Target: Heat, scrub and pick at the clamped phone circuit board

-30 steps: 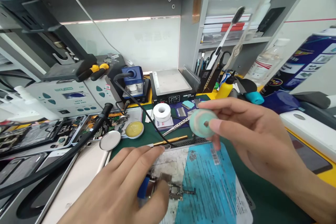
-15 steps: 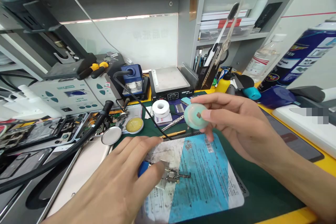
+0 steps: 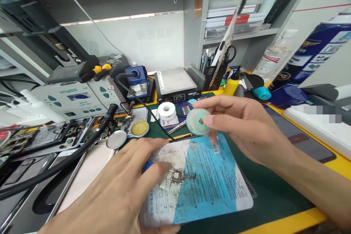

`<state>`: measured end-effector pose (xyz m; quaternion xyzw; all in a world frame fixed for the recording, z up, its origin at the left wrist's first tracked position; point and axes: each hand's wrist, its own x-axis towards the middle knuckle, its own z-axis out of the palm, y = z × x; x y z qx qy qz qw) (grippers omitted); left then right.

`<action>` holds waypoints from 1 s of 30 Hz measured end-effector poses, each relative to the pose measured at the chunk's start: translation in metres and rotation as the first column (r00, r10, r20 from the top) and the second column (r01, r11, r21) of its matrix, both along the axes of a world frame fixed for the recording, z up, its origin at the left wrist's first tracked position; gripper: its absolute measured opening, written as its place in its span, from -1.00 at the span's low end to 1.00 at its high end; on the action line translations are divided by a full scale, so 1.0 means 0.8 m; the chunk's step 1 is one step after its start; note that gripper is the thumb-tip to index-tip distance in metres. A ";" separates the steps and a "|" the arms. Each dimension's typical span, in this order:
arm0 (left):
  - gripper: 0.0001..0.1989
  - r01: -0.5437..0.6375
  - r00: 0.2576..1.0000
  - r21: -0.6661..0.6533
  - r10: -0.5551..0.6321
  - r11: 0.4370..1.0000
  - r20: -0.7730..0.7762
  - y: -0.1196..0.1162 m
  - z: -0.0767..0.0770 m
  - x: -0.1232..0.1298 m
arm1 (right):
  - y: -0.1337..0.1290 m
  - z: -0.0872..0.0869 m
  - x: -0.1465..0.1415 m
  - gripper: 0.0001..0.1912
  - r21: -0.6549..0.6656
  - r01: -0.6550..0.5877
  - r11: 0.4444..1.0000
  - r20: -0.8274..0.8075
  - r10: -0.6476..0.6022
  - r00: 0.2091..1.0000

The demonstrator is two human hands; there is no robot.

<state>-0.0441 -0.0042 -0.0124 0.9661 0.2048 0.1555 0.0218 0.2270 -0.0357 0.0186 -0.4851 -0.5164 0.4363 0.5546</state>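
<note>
Electronics repair workshop, seen from its crowded desk

A green mat (image 3: 274, 193) with yellow edging covers the desk. On it lie a small bare circuit board (image 3: 177, 176) and a white spool of wire (image 3: 167, 111). Around them stand a grey-white soldering station (image 3: 74, 98) with buttons and a display, a blue soldering-iron holder (image 3: 136, 76), a flat-topped metal heating plate (image 3: 175, 80) and opened phone housings (image 3: 45, 135).

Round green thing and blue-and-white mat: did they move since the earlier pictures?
Yes. The right hand carried the round green thing a bit left. The blue-and-white mat and little circuit board shifted slightly left and farther away. The white spool stayed put.
</note>
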 end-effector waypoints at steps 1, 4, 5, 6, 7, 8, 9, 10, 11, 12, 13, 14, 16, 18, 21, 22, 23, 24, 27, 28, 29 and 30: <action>-0.40 -0.004 1.000 -0.003 0.004 1.000 -0.006 0.000 0.000 0.001 | -0.002 0.000 0.000 -0.81 0.027 -0.002 1.000 0.065 0.000 0.998; -0.41 0.007 1.000 -0.010 -0.007 1.000 -0.017 0.001 0.003 0.002 | -0.007 -0.001 -0.001 -0.79 0.079 -0.069 0.995 0.277 0.044 0.960; -0.41 0.010 1.000 -0.010 -0.010 1.000 -0.017 0.002 0.004 0.003 | -0.008 -0.001 -0.001 -0.78 0.079 -0.098 0.992 0.330 0.067 0.942; -0.42 0.012 1.000 -0.010 -0.012 1.000 -0.017 0.002 0.005 0.003 | -0.009 -0.001 -0.001 -0.76 0.072 -0.125 0.990 0.368 0.090 0.925; -0.43 0.018 1.000 -0.011 -0.018 1.000 -0.015 0.003 0.006 0.004 | -0.009 -0.001 -0.001 -0.75 0.058 -0.146 0.988 0.394 0.112 0.912; -0.44 0.023 1.000 -0.013 -0.023 1.000 -0.013 0.003 0.006 0.005 | -0.010 -0.001 -0.001 -0.74 0.042 -0.165 0.985 0.412 0.134 0.901; -0.45 0.029 0.999 -0.018 -0.029 0.999 -0.012 0.003 0.007 0.005 | -0.010 0.000 -0.001 -0.74 0.023 -0.183 0.983 0.425 0.156 0.892; -0.45 0.037 0.999 -0.020 -0.037 0.999 -0.007 0.003 0.008 0.006 | -0.009 0.000 -0.001 -0.74 0.007 -0.198 0.980 0.434 0.175 0.884; -0.45 0.043 0.999 -0.021 -0.043 0.999 -0.001 0.003 0.009 0.007 | -0.009 0.001 -0.001 -0.74 -0.006 -0.210 0.978 0.441 0.191 0.877; -0.45 0.049 0.999 -0.018 -0.049 0.999 0.004 0.003 0.009 0.008 | -0.009 0.002 -0.001 -0.74 -0.012 -0.218 0.976 0.448 0.200 0.871; -0.46 0.050 0.999 -0.013 -0.050 0.999 0.009 0.003 0.010 0.009 | -0.008 0.003 -0.001 -0.73 -0.015 -0.220 0.975 0.456 0.202 0.867; -0.46 0.050 0.999 -0.012 -0.050 0.999 0.011 0.003 0.010 0.009 | -0.008 0.003 -0.001 -0.73 -0.015 -0.221 0.975 0.465 0.202 0.862; -0.49 0.051 0.999 -0.012 -0.051 0.999 0.014 0.002 0.011 0.010 | -0.008 0.004 -0.002 -0.74 -0.013 -0.225 0.974 0.483 0.203 0.851; -0.50 0.047 0.999 -0.016 -0.047 0.999 0.013 0.002 0.011 0.010 | -0.008 0.005 -0.001 -0.74 -0.012 -0.231 0.973 0.496 0.206 0.844; -0.48 0.042 0.999 -0.013 -0.042 0.999 0.012 0.002 0.010 0.009 | -0.007 0.005 -0.001 -0.75 -0.028 -0.246 0.969 0.503 0.226 0.834; -0.47 0.043 0.999 -0.013 -0.043 0.999 0.010 0.003 0.009 0.009 | -0.007 0.005 -0.001 -0.75 -0.032 -0.249 0.968 0.502 0.231 0.833; -0.47 0.045 0.999 -0.012 -0.045 0.999 0.009 0.003 0.009 0.009 | -0.007 0.004 -0.001 -0.75 -0.034 -0.249 0.968 0.500 0.232 0.834; -0.48 0.047 0.999 -0.013 -0.047 0.999 0.005 0.004 0.008 0.008 | -0.006 0.004 -0.002 -0.75 -0.032 -0.244 0.969 0.498 0.227 0.837; -0.49 0.049 0.999 -0.017 -0.049 0.999 -0.001 0.004 0.008 0.008 | -0.007 0.004 -0.002 -0.75 -0.024 -0.219 0.975 0.490 0.203 0.848; -0.49 0.051 0.999 -0.017 -0.051 0.999 -0.003 0.004 0.008 0.008 | -0.007 0.004 -0.002 -0.75 -0.025 -0.214 0.976 0.490 0.199 0.848; -0.49 0.050 0.999 -0.015 -0.050 0.999 -0.002 0.004 0.008 0.008 | -0.008 0.004 -0.002 -0.75 -0.026 -0.212 0.977 0.491 0.198 0.848; -0.49 0.048 0.999 -0.013 -0.048 0.999 -0.002 0.004 0.008 0.008 | -0.008 0.004 -0.002 -0.75 -0.026 -0.214 0.976 0.492 0.199 0.848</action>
